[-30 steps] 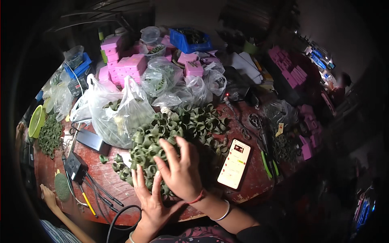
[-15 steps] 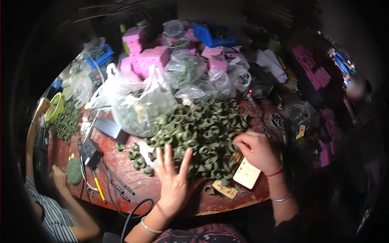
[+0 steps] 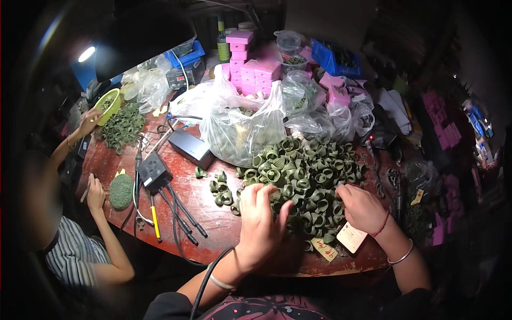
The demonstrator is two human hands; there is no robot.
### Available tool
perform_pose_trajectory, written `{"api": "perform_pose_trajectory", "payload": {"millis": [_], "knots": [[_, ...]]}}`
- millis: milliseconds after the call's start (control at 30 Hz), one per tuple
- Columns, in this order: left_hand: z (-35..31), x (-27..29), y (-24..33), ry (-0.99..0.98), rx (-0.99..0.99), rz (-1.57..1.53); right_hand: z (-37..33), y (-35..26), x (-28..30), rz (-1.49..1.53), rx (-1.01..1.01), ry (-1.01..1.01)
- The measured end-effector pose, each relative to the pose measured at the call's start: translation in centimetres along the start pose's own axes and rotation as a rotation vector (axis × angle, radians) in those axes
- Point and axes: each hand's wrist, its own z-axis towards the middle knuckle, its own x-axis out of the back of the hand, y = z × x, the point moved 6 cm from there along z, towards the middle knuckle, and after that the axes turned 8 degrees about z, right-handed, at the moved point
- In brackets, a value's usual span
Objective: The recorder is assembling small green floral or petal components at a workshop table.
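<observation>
A large heap of dark green ring-shaped pieces (image 3: 298, 176) covers the middle of the red table. At its near left edge is my left hand (image 3: 261, 229), fingers stretched forward and thumb held apart, with nothing seen in it. My right hand (image 3: 362, 208) touches the heap's right side, its fingers curled together in a pinch; whatever is between them is hidden. Just below that hand lies a pale printed card (image 3: 351, 238), partly covered by it. Next to the card is a yellowish paper tag (image 3: 324, 249) with writing. A small group of rings (image 3: 220, 191) sits apart to the left.
Behind the heap stands a translucent plastic bag (image 3: 242, 138), with pink boxes (image 3: 258, 74) farther back. Left of the heap are a grey box (image 3: 191, 149), a black device (image 3: 154, 172) with cables and a yellow pen (image 3: 155, 221). A co-worker (image 3: 80, 250) reaches into a green basket (image 3: 109, 106).
The view has swung left, so the table appears farther right. My left hand's fingers are less widely spread. The co-worker's hand remains at the basket.
</observation>
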Motion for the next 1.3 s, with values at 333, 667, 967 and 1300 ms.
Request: {"api": "perform_pose_trajectory", "payload": {"millis": [333,667,967,1300], "knots": [[0.7,0.6,-2.2,-0.013,0.066,-0.437,0.6,0.2,1.1,-0.197,0.102,-0.067],[-0.9,0.6,-3.7,-0.150,0.596,-1.359,1.6,0.8,5.4,0.199,0.020,0.333],[0.0,-0.8,-4.5,-0.420,0.486,-1.315,-0.8,-5.1,0.2,1.500,-0.226,0.855],[-0.1,-1.7,-4.2,-0.431,0.557,-1.434,0.9,-6.0,-3.8,1.408,-0.092,0.738]]}}
